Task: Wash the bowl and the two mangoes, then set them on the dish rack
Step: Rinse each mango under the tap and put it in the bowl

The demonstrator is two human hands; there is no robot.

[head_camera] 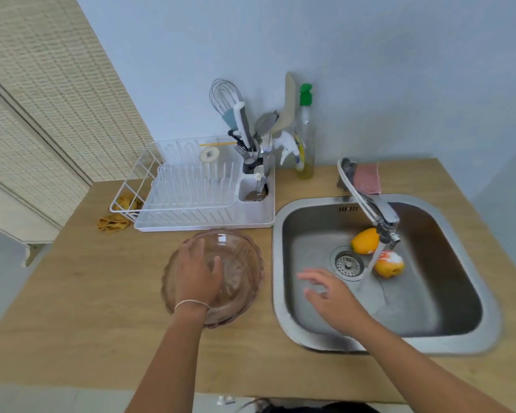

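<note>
A clear pinkish glass bowl (239, 263) is over the wooden counter, left of the sink, tilted. My left hand (197, 272) grips it at its near-left side. Two yellow-orange mangoes lie in the steel sink (295, 323): one mango (365, 240) behind the tap's spout, the other mango (389, 265) under the running water. My right hand (331, 296) hovers over the sink's left half with fingers spread, holding nothing. The white dish rack (203, 189) stands behind the bowl with no dishes in its slots.
The tap (370, 207) reaches over the sink with water running beside the drain (347, 263). A cutlery holder (255, 162) with utensils, a spray bottle and a green-capped soap bottle (306, 132) stand by the wall. A pink sponge (367, 177) and a yellow cloth (113, 222) lie on the counter.
</note>
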